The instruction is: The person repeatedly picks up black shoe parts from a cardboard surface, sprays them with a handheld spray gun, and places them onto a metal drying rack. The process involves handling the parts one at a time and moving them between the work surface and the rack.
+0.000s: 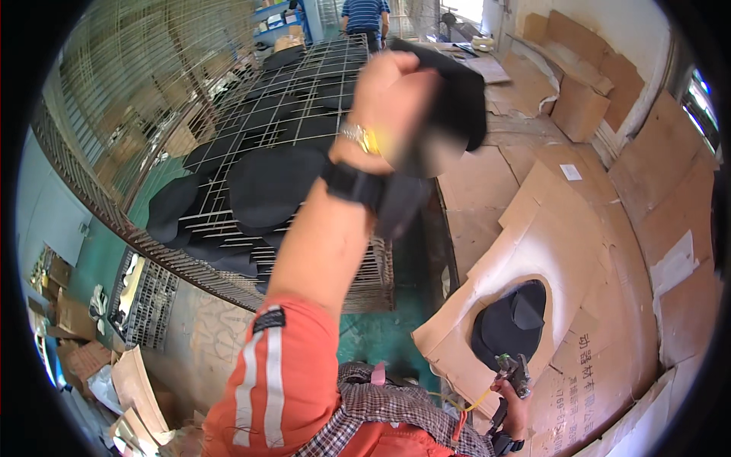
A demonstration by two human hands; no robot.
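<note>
So the left hand [392,95] is raised way up in the middle of the view, fingers [381,72] curled tight around a black, floppy piece of material [457,91] that it holds out over the far end of the wire rack [228,84]. The piece is a bit blurred, so I can't tell its exact shape, just that it's dark and hangs from the grip. There's a watch [359,137] on that wrist and a black wristband [352,183] just below it, then an orange sleeve [278,381] with reflective stripes further down the arm.

The right hand [516,407] is low at the bottom edge, fingers wrapped around a small spray gun [512,369] with a yellow cord [476,400] trailing from it. It sits right beside a table covered in sheets of cardboard [579,251], which have a rounded hole cut in them with a black piece [512,324] showing through.

The wire rack to the left has a bunch of similar black pieces [263,183] laid on it. Another person in a striped blue shirt [364,14] stands at the far end of the rack.
</note>
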